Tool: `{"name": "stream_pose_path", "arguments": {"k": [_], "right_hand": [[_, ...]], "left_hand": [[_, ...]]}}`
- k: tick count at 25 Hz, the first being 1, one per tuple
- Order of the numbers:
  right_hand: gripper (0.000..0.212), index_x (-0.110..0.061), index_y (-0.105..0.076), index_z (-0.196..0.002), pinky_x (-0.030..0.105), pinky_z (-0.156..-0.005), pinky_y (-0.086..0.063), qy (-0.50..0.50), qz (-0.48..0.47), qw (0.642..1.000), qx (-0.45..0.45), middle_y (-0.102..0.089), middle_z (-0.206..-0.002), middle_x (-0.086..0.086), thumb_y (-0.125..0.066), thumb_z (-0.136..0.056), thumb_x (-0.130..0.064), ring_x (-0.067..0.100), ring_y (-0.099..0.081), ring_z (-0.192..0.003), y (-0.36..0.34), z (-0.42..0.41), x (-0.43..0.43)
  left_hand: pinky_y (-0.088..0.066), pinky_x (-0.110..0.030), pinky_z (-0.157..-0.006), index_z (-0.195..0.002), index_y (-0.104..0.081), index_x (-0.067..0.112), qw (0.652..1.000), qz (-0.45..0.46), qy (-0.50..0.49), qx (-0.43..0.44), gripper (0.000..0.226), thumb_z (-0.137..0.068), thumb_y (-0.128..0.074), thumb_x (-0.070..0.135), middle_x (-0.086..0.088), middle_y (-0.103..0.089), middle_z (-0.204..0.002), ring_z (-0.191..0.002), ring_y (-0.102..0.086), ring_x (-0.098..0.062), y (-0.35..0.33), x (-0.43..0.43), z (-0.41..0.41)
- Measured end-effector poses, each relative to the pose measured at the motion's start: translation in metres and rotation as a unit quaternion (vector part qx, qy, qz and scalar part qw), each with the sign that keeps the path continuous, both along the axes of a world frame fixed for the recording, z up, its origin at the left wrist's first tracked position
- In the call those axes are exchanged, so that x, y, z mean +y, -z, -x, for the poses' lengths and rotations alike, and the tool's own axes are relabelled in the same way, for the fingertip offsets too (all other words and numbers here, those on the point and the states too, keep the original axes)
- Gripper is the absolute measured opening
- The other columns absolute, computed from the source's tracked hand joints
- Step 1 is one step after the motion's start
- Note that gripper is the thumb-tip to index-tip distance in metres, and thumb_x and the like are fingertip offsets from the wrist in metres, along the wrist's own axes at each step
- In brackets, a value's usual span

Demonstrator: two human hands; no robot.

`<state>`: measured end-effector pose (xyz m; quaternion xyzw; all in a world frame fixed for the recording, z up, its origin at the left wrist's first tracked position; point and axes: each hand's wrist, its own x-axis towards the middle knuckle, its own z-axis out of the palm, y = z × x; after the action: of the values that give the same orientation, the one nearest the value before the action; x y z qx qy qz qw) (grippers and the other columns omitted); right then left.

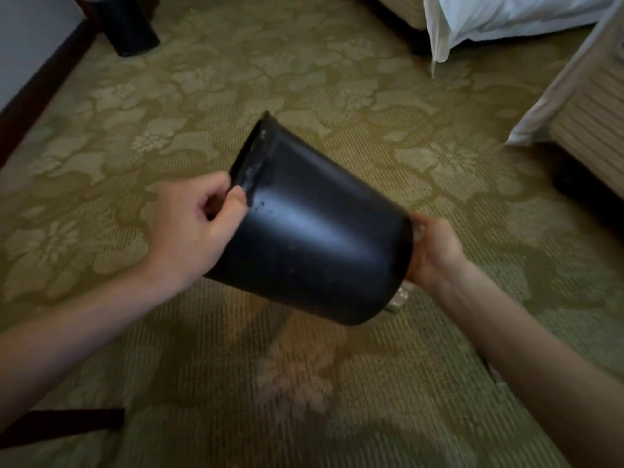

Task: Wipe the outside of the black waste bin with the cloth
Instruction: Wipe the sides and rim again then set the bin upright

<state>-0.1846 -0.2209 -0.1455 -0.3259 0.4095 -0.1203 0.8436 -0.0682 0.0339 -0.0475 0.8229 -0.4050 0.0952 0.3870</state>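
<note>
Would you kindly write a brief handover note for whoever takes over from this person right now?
Left hand pinches the rim of the black waste bin, held tilted above the carpet.
Right hand is at the bin's base; its fingers are hidden.
The cloth shows only as a beige scrap under the base.
Done: unclear; pale specks show near the rim.
Left: wipe the side wall and rim.
</note>
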Motion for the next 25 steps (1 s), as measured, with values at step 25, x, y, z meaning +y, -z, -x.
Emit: {"name": "stream_pose_path", "arguments": {"k": [25], "right_hand": [[0.052, -0.014, -0.073, -0.106, 0.042, -0.088, -0.053, -0.056, 0.343, 0.93, 0.122, -0.077, -0.099, 0.005, -0.039, -0.103, -0.053, 0.023, -0.073, -0.096, 0.001, 0.112, -0.059]], "left_hand": [[-0.044, -0.031, -0.066, -0.088, -0.063, 0.011, 0.937, -0.02, -0.013, 0.348, 0.039, -0.102, -0.036, 0.035, -0.012, -0.059, -0.079, -0.069, -0.057, -0.014, 0.072, -0.037, 0.01]]}}
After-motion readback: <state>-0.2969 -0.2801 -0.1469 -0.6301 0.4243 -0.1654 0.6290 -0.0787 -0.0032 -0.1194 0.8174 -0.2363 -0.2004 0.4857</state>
